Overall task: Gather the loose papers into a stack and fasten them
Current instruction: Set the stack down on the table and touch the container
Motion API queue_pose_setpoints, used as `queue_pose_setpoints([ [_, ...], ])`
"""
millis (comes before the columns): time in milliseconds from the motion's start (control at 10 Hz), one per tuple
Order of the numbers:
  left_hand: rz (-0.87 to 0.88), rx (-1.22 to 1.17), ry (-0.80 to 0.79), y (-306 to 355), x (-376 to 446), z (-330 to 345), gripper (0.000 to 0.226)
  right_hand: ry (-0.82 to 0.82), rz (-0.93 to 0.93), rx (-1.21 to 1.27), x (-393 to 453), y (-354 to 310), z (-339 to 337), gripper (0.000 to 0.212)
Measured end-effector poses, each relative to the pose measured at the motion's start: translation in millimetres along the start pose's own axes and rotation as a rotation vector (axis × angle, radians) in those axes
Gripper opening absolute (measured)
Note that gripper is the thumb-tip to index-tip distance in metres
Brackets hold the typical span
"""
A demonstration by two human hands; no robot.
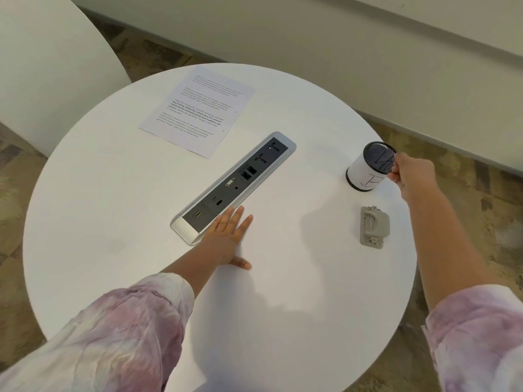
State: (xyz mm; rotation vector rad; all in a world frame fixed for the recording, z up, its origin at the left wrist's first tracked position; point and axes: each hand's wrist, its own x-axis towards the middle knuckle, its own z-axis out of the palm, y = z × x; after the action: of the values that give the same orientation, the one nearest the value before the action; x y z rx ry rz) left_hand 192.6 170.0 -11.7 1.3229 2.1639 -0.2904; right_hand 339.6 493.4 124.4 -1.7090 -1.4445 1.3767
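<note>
A second white table (51,66) stood at the far left, beyond the round white table (113,207) where the work lay. On the round table's far left part lay the papers (198,111), printed sheets gathered flat in 1 pile, their edges close to flush; how many sheets there were could not be told. They lay well apart from both hands, with nothing touching them.

To their right, running slantwise across the middle of the table, sat a long grey socket panel (235,185) with dark ports. At its near end rested the left hand (229,239), palm down and flat on the tabletop, fingers (240,219) spread and gripping nothing, their tips just beside the panel's edge. A pink and white tie-dyed sleeve (127,329) covered that forearm.

Further right lay a small grey stapler (374,226), flat on the table and untouched, between the 2 arms. Beyond it, near the table's right rim, stood a black mesh cup (368,168) wrapped in a white paper label with a handwritten mark. The right hand (410,174) pinched the cup's rim on its right side, fingers closed on it. What the cup held could not be told.
</note>
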Motion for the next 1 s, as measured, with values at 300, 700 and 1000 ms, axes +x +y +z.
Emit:
queue_pose_setpoints([
  [300, 0.001, -0.006, -0.006, -0.6, 1.0, 0.5, 0.120, 0.010, 0.026, 0.086, 31.5, -4.0, -0.8, 0.013],
  [700, -0.002, -0.008, -0.016, 0.2, 0.4, -1.4, 0.121, -0.118, -0.156, -0.008, 20.7, 6.6, 1.6, 0.026],
  [1000, -0.007, 0.002, -0.007, 0.2, 0.4, -0.8, 0.121, -0.421, -0.257, -0.435, -51.9, 99.0, 35.8, 0.013],
])
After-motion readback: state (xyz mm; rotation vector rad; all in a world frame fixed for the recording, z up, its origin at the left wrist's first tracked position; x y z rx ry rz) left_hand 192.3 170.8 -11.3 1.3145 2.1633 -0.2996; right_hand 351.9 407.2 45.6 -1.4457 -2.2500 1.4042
